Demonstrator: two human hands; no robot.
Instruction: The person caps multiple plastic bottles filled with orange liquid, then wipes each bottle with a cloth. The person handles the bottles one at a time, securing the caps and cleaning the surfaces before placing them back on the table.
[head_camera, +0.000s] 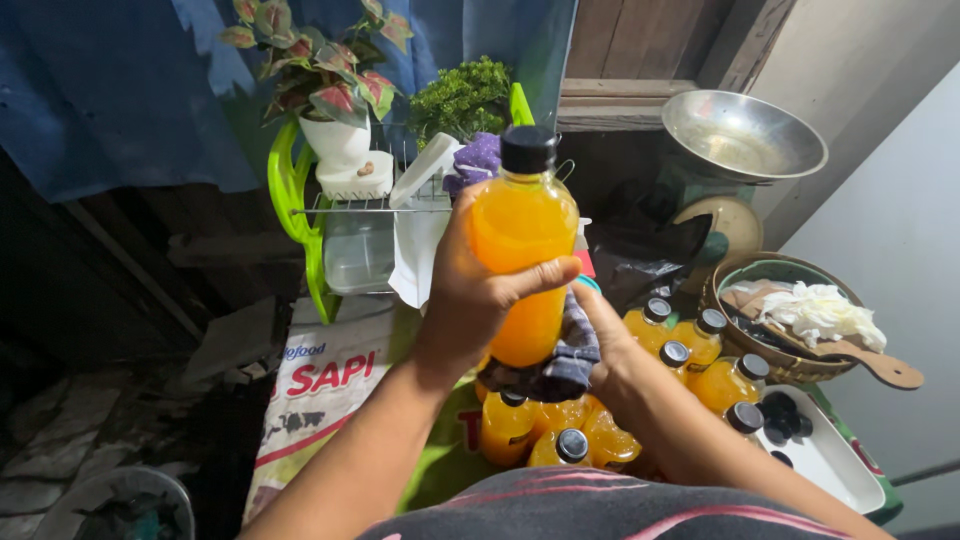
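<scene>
My left hand (470, 295) grips a clear bottle of orange juice (522, 225) with a black cap, held upright above the others. Under its base my right hand (605, 345) presses a dark checked cloth (560, 365) against the bottle's bottom. Below and to the right stand several more capped bottles of orange juice (690, 350), close together.
A white tray (835, 465) with loose black caps lies at the right. Behind it sits a woven basket (790, 365) with a wooden spoon and white stuff, and a scale with a metal bowl (745, 135). A green wire rack (300, 200) holds potted plants and containers. A printed sack (320, 385) lies at the left.
</scene>
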